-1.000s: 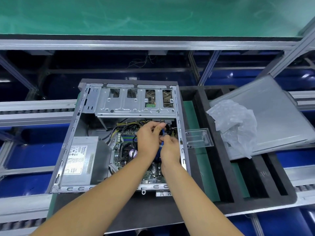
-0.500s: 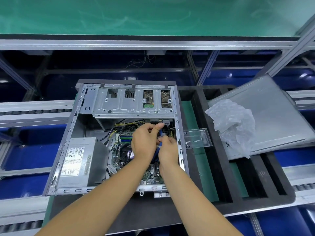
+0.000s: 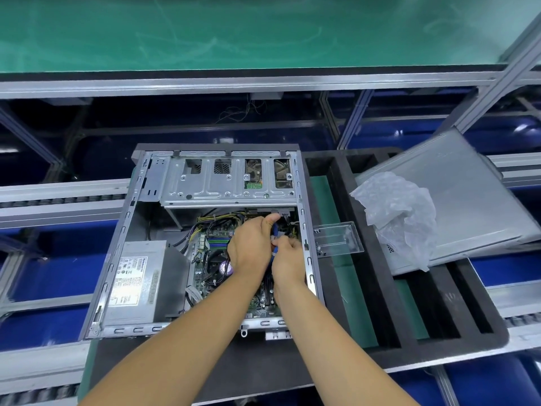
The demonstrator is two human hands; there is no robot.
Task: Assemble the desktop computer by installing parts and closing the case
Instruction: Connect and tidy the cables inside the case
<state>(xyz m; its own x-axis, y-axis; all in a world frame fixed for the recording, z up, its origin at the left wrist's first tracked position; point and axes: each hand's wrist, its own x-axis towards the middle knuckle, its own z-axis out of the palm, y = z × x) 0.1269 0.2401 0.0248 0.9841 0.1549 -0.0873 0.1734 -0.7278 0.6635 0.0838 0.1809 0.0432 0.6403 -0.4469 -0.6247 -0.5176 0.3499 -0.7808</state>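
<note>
The open desktop case [image 3: 117,250] lies on its side, its motherboard [image 3: 216,259] facing up. A grey power supply [image 3: 137,279] sits at its near left and a metal drive cage [image 3: 228,183] spans the far end. Both hands work inside at the right side of the board. My left hand [image 3: 251,247] and my right hand [image 3: 288,260] together grip a blue cable [image 3: 274,230] between their fingers. The cable's ends are hidden by the hands. The grey side panel [image 3: 468,194] lies off to the right.
A black foam tray [image 3: 380,303] with long slots lies right of the case. A clear plastic holder [image 3: 339,237] rests on it beside the case wall. Crumpled bubble wrap [image 3: 401,212] lies on the side panel. Conveyor rails run left and right.
Both hands stay on the blue cable in the same spot, fingers shifting slightly. The view has drifted a little.
</note>
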